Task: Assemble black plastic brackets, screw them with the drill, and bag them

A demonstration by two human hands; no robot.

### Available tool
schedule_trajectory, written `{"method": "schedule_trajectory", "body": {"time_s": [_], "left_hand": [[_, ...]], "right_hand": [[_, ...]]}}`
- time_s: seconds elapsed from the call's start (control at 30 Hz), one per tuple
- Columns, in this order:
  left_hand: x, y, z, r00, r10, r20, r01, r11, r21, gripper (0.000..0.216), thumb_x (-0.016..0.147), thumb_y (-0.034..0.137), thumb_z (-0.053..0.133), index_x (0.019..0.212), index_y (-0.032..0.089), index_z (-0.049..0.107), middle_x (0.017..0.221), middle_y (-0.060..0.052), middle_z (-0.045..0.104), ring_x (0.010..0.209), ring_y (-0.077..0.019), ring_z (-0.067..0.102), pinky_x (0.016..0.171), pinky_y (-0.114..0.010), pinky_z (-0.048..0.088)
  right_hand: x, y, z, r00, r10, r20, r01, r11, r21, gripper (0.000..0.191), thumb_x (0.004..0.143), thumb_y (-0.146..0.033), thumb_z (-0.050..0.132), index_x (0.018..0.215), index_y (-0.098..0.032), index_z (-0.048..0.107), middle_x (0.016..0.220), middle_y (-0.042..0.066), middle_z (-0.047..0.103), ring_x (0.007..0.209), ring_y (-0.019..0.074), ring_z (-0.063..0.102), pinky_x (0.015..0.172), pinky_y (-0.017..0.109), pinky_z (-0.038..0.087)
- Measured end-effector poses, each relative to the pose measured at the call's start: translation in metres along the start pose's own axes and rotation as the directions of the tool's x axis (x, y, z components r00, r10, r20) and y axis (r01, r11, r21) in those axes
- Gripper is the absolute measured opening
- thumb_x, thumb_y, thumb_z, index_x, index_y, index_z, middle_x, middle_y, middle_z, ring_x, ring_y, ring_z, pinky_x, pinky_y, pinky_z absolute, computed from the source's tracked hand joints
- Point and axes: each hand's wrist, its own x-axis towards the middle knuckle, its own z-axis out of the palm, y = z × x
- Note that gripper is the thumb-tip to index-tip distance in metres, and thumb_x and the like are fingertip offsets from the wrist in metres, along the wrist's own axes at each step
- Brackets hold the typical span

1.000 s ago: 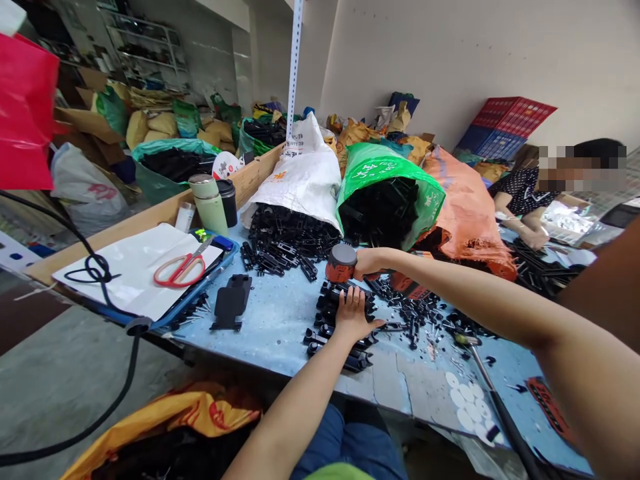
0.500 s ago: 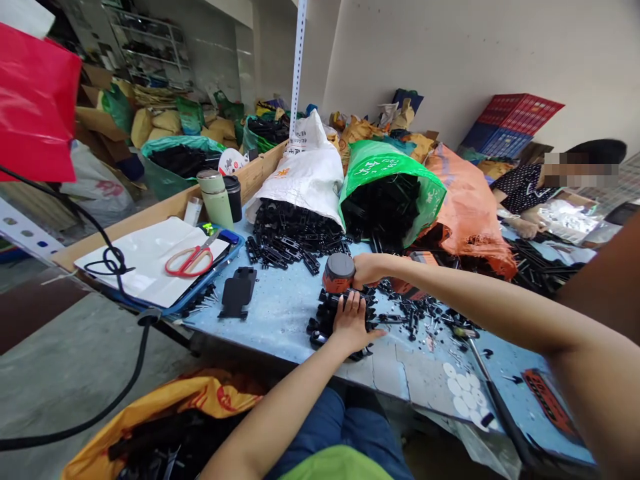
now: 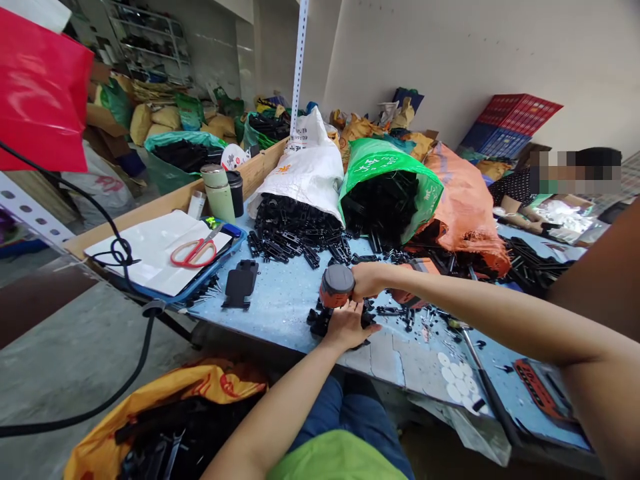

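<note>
My right hand (image 3: 367,280) is wrapped round an orange power screwdriver (image 3: 337,287) with a grey back cap, held just above the front of the blue table (image 3: 280,307). Under the tool, my left hand (image 3: 345,325) presses down on a small stack of black plastic parts (image 3: 320,320) near the table's front edge, fingers curled over them. More loose black parts (image 3: 400,313) and small screws lie scattered to the right of both hands.
A white sack (image 3: 305,173), a green sack (image 3: 385,180) and an orange sack (image 3: 465,207) spill black parts at the back. Red scissors (image 3: 195,252) lie on white sheets at left, beside two flasks (image 3: 220,193). An orange bag (image 3: 165,420) sits below. Another person (image 3: 530,193) works at far right.
My left hand has pulled the stack of black parts toward the table's front edge. My right hand followed with the screwdriver, lower and closer. The view shifted slightly.
</note>
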Motion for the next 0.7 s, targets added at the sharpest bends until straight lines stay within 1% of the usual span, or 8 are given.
{"method": "schedule_trajectory", "body": {"time_s": [0.07,0.17,0.27,0.33,0.47,0.57,0.63,0.7], "left_hand": [[-0.001,0.001,-0.001,1.0,-0.019,0.004,0.019,1.0,-0.015,0.082,0.077,0.074,0.021,0.133,0.016,0.035,0.13,-0.014,0.047,0.117,-0.029,0.044,0.093,-0.04,0.038],[-0.003,0.002,-0.001,0.999,-0.032,0.001,0.032,0.999,-0.003,0.079,0.077,0.074,0.022,0.132,0.019,0.035,0.127,-0.013,0.049,0.113,-0.0285,0.047,0.089,-0.039,0.041],[-0.006,0.005,-0.002,0.997,-0.072,0.024,0.072,0.997,0.01,0.076,0.079,0.072,0.021,0.133,0.021,0.034,0.128,-0.012,0.049,0.113,-0.0289,0.047,0.089,-0.039,0.041],[-0.007,0.006,-0.004,0.993,-0.101,0.057,0.102,0.995,-0.014,0.076,0.079,0.073,0.019,0.134,0.023,0.033,0.13,-0.011,0.047,0.117,-0.0294,0.045,0.092,-0.04,0.039],[-0.007,0.004,-0.007,0.976,-0.128,0.176,0.148,0.984,-0.102,0.081,0.075,0.077,0.017,0.136,0.023,0.031,0.137,-0.01,0.041,0.123,-0.0302,0.039,0.099,-0.04,0.031],[-0.006,0.003,-0.006,0.966,-0.144,0.213,0.179,0.972,-0.151,0.084,0.074,0.078,0.017,0.136,0.023,0.031,0.139,-0.009,0.039,0.124,-0.0306,0.038,0.101,-0.04,0.03],[-0.006,0.004,-0.005,0.968,-0.14,0.209,0.177,0.969,-0.173,0.083,0.074,0.078,0.019,0.136,0.024,0.03,0.139,-0.009,0.039,0.124,-0.0307,0.038,0.099,-0.04,0.031],[-0.008,0.005,-0.003,0.963,-0.143,0.228,0.183,0.969,-0.165,0.079,0.077,0.075,0.018,0.136,0.024,0.031,0.137,-0.01,0.042,0.123,-0.0309,0.039,0.097,-0.041,0.034]], "right_hand": [[-0.001,-0.007,0.002,1.0,-0.017,0.01,0.017,0.998,-0.06,0.019,0.056,-0.027,0.06,0.067,-0.013,0.066,0.059,0.005,0.061,0.055,0.0167,0.055,0.049,0.024,0.038],[-0.005,-0.018,0.004,1.0,-0.008,0.022,0.01,0.995,-0.095,0.018,0.056,-0.024,0.061,0.067,-0.012,0.067,0.061,0.006,0.062,0.057,0.0175,0.056,0.05,0.024,0.038],[-0.016,-0.027,0.002,0.999,0.022,-0.046,-0.028,0.992,-0.126,0.023,0.056,-0.028,0.061,0.071,-0.012,0.068,0.066,0.009,0.063,0.061,0.0194,0.057,0.051,0.024,0.039],[-0.023,-0.032,0.001,0.997,0.036,-0.065,-0.045,0.989,-0.14,0.026,0.055,-0.03,0.062,0.073,-0.012,0.068,0.068,0.009,0.064,0.062,0.0198,0.058,0.051,0.024,0.038],[-0.025,-0.046,0.0,0.999,-0.017,0.035,0.021,0.994,-0.11,0.03,0.055,-0.031,0.06,0.077,-0.012,0.068,0.07,0.007,0.065,0.059,0.0183,0.057,0.048,0.024,0.038],[-0.018,-0.055,0.002,0.994,-0.059,0.09,0.07,0.99,-0.126,0.031,0.054,-0.027,0.058,0.079,-0.012,0.068,0.073,0.007,0.065,0.062,0.0182,0.058,0.049,0.023,0.039],[-0.015,-0.056,0.005,0.993,-0.077,0.089,0.089,0.987,-0.136,0.031,0.053,-0.026,0.059,0.079,-0.011,0.068,0.073,0.007,0.065,0.063,0.0188,0.058,0.05,0.023,0.04],[-0.016,-0.049,0.012,0.995,-0.081,0.061,0.087,0.991,-0.101,0.03,0.052,-0.027,0.06,0.077,-0.012,0.067,0.07,0.006,0.064,0.061,0.0189,0.057,0.05,0.024,0.04]]}}
